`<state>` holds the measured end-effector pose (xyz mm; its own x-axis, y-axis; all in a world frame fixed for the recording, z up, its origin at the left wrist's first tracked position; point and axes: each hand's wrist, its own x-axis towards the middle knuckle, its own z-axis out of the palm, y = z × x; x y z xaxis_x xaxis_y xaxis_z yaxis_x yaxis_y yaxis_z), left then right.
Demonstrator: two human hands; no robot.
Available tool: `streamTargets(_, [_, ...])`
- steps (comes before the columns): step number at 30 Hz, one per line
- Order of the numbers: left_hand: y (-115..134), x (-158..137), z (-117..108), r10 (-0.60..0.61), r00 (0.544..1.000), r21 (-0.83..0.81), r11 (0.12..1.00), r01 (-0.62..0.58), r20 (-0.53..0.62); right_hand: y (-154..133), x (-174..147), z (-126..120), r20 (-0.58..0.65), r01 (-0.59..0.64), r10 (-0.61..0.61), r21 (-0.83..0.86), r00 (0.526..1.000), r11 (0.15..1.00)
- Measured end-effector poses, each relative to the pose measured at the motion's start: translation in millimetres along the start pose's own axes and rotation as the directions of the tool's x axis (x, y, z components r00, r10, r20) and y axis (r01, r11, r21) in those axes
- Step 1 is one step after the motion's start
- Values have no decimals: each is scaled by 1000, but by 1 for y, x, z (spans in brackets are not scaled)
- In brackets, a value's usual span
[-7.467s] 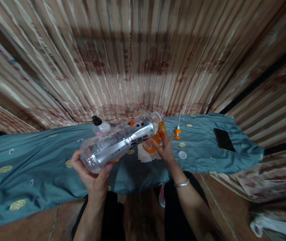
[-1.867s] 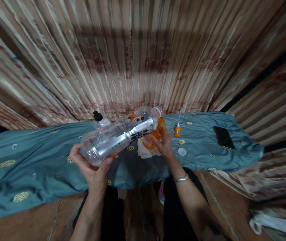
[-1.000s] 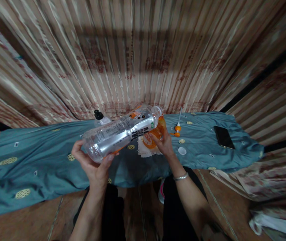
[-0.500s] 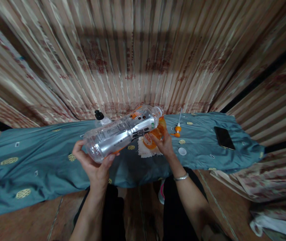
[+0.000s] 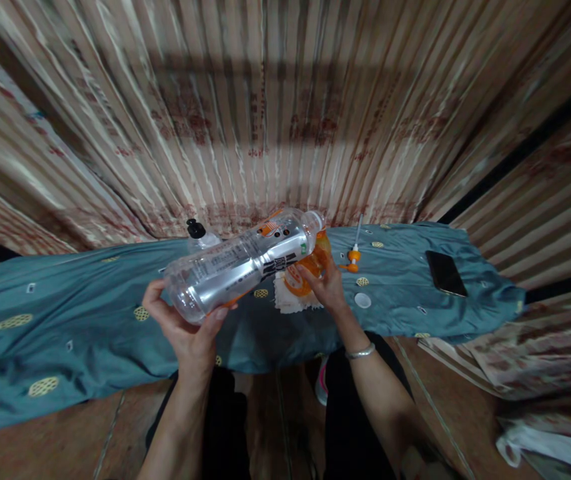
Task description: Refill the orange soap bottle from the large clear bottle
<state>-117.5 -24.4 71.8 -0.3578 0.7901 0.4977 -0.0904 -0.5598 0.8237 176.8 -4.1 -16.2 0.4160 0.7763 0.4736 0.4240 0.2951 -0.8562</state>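
A large clear plastic bottle (image 5: 238, 263) with a silver and orange label lies tilted in the air, its neck up to the right. My left hand (image 5: 188, 327) is closed around its base end. Its neck is over the top of an orange bottle (image 5: 296, 280), which my right hand (image 5: 326, 287) grips from the right side. The orange bottle stands on a pale cloth (image 5: 288, 303); its mouth is hidden behind the clear bottle's neck. Whether liquid is passing between them I cannot tell.
An orange pump head (image 5: 353, 257) with its tube and a white cap (image 5: 363, 301) lie to the right on the teal covered table (image 5: 90, 320). A black phone (image 5: 446, 273) is farther right. Behind the clear bottle stands a black-topped pump bottle (image 5: 198, 233). A striped curtain (image 5: 265, 120) hangs behind.
Almost nothing differs. Both hands hold the two bottles in the same pose, and the whole view has shifted very slightly.
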Motion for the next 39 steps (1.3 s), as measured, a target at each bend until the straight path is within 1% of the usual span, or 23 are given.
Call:
streamTargets(8, [-2,3,-2,8,1000,-3,1000,-8,-22,-6,1,-2,0,-31,31,14,1000,999])
streamTargets(12, [-2,2,-3,3,999,39,999,-2,-33,-9,0,-2,7,-56,55,35,998,998])
streamTargets(14, [-2,1,-3,-6,1000,47,999,7,-26,-9,0,-1,1,-44,44,32,999,999])
streamTargets(18, [-1,2,-2,23,999,41,999,-22,-27,-9,0,-1,4,-16,16,-2,1000,1000])
streamTargets(23, [0,3,0,27,1000,-13,1000,-27,-6,-6,0,-1,2,-14,14,11,1000,1000])
streamTargets(26, [-1,3,0,41,999,10,999,-41,-26,-5,0,-1,-1,-19,19,19,1000,1000])
streamTargets(29, [2,3,0,35,999,39,999,-35,-14,-4,0,-2,3,-29,29,13,1000,999])
streamTargets(34, [8,2,3,85,996,-3,996,-85,-1,-5,0,-3,17,-22,22,7,1000,1000])
streamTargets(36, [7,3,3,113,994,-17,993,-113,1,-5,0,-2,7,-16,16,13,1000,1000])
streamTargets(39, [5,3,1,120,993,-37,992,-120,5,-6,-1,-1,-5,-20,20,15,1000,1000])
